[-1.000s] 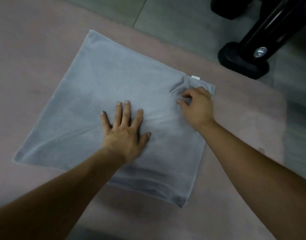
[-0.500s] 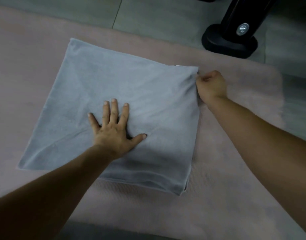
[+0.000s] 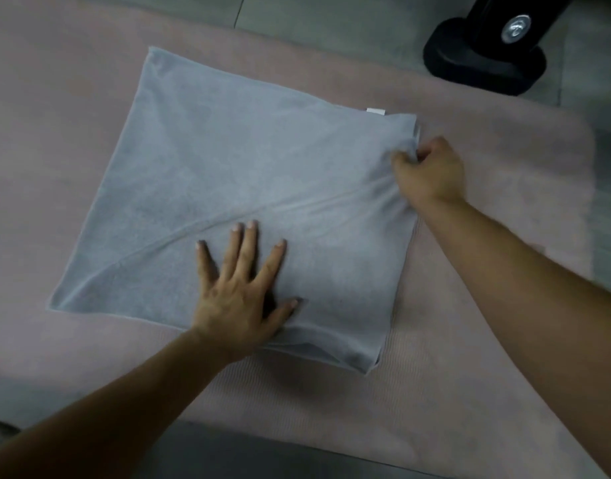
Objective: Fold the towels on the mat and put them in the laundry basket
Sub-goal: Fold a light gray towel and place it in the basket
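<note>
A grey tiled floor (image 3: 331, 15) runs along the far edge of the view and shows again as a dark strip at the near edge. Over it lies a broad pale pink ribbed mat (image 3: 470, 392), which fills most of the frame. A light grey-blue soft cloth towel (image 3: 245, 160) lies flat on the middle of the mat, roughly square and turned slightly askew. Stacked layers show along its right edge and at its near right corner, so it is folded at least once. A long raised crease runs across it from the right edge down toward the near left side.

A black stand foot (image 3: 470, 63) rests on the floor at the far right, just beyond the mat's edge, with a black post rising out of the frame.

Two bare forearms reach in from the near side. The left grip (image 3: 238, 295), a bare hand, lies palm down on the near middle of the towel, its fingers straight and spread wide, pressing the cloth to the mat. The right grip (image 3: 432, 171) is at the towel's right edge near the far right corner, its fingers curled in and pinching a bunch of the cloth, which puckers toward it.

A small white tag (image 3: 376, 111) sticks out from the towel's far edge near that corner. A round silver bolt (image 3: 514, 27) sits on the post above the foot.
</note>
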A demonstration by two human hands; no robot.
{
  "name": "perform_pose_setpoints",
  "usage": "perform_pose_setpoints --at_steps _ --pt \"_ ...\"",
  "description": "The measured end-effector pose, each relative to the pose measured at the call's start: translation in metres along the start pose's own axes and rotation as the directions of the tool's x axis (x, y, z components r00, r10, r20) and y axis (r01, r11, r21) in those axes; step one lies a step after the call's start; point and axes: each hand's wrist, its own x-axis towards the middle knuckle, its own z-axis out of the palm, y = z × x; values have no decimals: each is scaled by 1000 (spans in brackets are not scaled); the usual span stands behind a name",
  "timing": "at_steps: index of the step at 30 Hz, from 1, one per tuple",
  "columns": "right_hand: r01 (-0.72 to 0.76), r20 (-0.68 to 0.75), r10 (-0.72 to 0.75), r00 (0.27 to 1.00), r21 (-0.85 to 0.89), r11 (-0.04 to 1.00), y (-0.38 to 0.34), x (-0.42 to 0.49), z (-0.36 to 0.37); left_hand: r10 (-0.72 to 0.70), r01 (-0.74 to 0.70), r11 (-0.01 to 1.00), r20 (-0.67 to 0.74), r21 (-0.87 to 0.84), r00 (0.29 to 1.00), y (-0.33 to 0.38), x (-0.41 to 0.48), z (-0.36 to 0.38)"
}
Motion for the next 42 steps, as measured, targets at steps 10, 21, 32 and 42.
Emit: perform_pose_setpoints --at_steps 10,21,32,42 --pt "59 9 -59 998 -52 997 10 -38 -13 -13 14 999 35 -48 999 10 -10 5" --pt "-157 361 182 915 -98 983 79 -236 -20 132 -130 991 86 -25 988 18 -26 11" --pt "-140 263 158 952 -84 987 101 -252 -24 304 -300 942 0 -152 953 -7 -40 5" --pt "518 321 -469 823 -86 851 85 -255 21 374 -366 843 -59 -395 926 -51 -38 -2"
